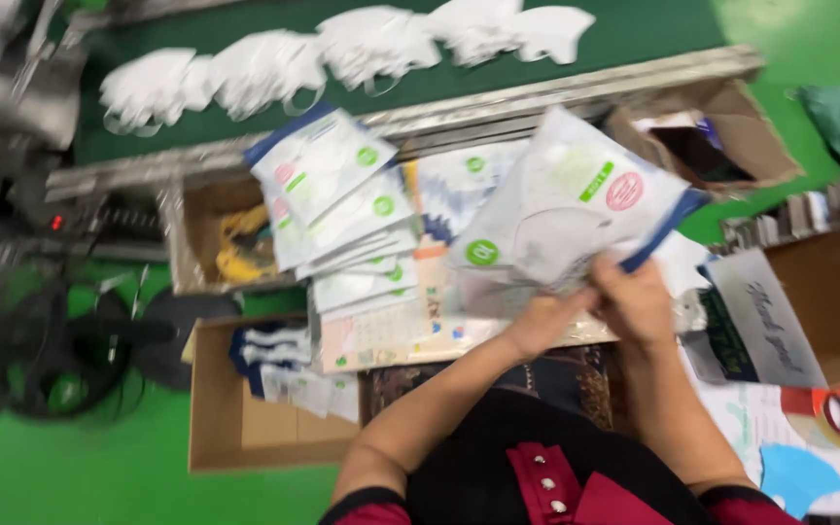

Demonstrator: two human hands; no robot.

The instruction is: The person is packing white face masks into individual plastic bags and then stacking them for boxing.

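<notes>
Head view: 2 hands hold 1 mask packet.

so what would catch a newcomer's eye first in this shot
Most striking is the large translucent plastic pouch with a white mask inside, held up at centre by the left hand and right hand. Left of it lies a fanned stack of similar flat packets on the work surface. Along the top, a row of loose white folded masks lies on the dark green belt.

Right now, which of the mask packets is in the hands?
The large packet with the blue edge, raised by both hands; the others lie fanned in a stack to its left.
</notes>
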